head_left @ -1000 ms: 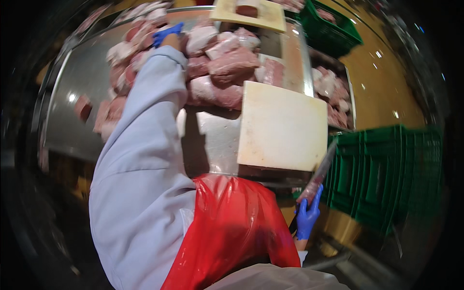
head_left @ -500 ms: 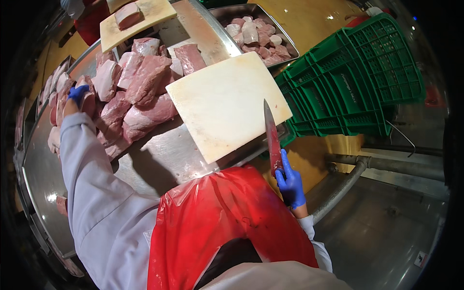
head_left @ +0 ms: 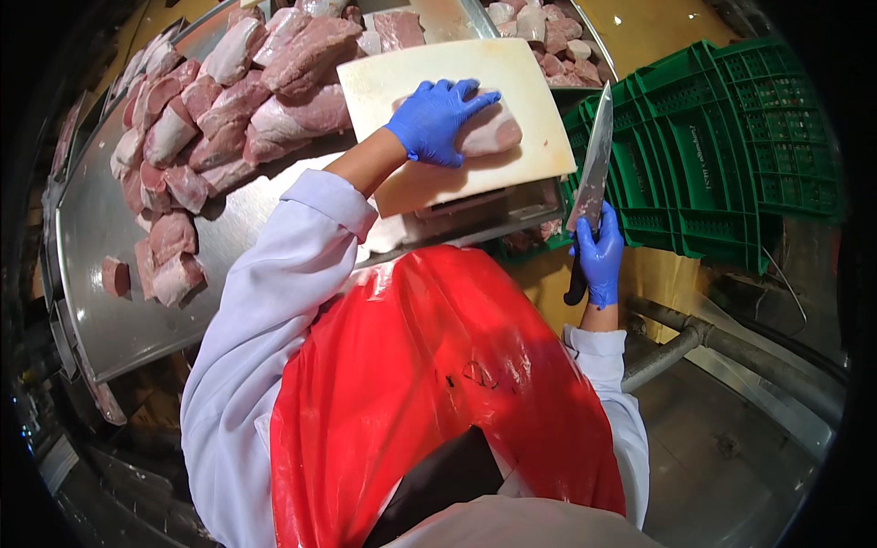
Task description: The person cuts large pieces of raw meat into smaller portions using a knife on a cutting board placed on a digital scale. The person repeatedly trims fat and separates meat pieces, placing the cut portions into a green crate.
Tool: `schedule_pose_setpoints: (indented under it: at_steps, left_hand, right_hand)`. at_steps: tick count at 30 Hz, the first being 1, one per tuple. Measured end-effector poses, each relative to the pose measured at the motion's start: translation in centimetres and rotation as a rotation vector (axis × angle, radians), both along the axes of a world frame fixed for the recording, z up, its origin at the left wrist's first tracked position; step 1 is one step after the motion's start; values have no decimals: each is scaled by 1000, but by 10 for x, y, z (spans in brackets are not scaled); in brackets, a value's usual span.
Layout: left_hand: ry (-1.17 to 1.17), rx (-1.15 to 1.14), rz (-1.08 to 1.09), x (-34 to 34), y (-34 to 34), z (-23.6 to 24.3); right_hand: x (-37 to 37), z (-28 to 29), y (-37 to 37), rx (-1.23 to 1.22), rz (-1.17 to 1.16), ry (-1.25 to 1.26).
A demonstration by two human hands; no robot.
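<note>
"Please, how are the hands?"

"My left hand (head_left: pixel 429 125) is spread open, palm down upon a piece of meat (head_left: pixel 493 134), which lies on the white cutting board (head_left: pixel 368 85). I believe this pressure is for steadiness, as wet meat could slide."

"And the right?"

"My right hand (head_left: pixel 599 256) is closed around the knife (head_left: pixel 596 155), beside the board's right edge, with the blade pointing away from my body. Probably this leaves the sharp edge clear of the left hand."

"What is farther?"

"At left, a heap of meat (head_left: pixel 260 96) sits on the metal surface (head_left: pixel 96 215), perhaps for easy reach by the left hand. At right, I see green crates (head_left: pixel 699 155)."
</note>
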State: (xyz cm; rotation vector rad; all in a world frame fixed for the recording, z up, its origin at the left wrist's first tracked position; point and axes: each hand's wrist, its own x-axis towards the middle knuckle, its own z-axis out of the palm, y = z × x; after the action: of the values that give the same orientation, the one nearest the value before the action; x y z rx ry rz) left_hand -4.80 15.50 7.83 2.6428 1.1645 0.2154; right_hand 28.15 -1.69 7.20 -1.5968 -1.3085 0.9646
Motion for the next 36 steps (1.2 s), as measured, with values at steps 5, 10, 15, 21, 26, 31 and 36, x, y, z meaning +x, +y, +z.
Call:
schedule_pose_setpoints:
  at_steps: [5, 10, 15, 21, 26, 31, 36]
  left_hand:
    - [-420, 153, 331, -75, -5, -82]
    - [-829, 142, 747, -60, -59, -81]
    - [-743, 159, 854, 24, -91, -79]
    - [-896, 184, 905, 30, -96, -88]
    - [-967, 179, 936, 33, -104, -85]
    - [-1278, 136, 1006, 17, -123, -89]
    - [-1056, 217, 1118, 16, -113, -92]
  right_hand:
    - [25, -37, -10, -6, 32, 325]
    - [3, -48, 17, -6, 143, 294]
    - [-41, -36, 72, 237, 359, -83]
    - [-93, -24, 102, 354, 584, -406]
    - [-95, -36, 98, 483, 715, -743]
    - [-18, -25, 55, 412, 843, -1038]
    - [54, -2, 33, 251, 922, -1043]
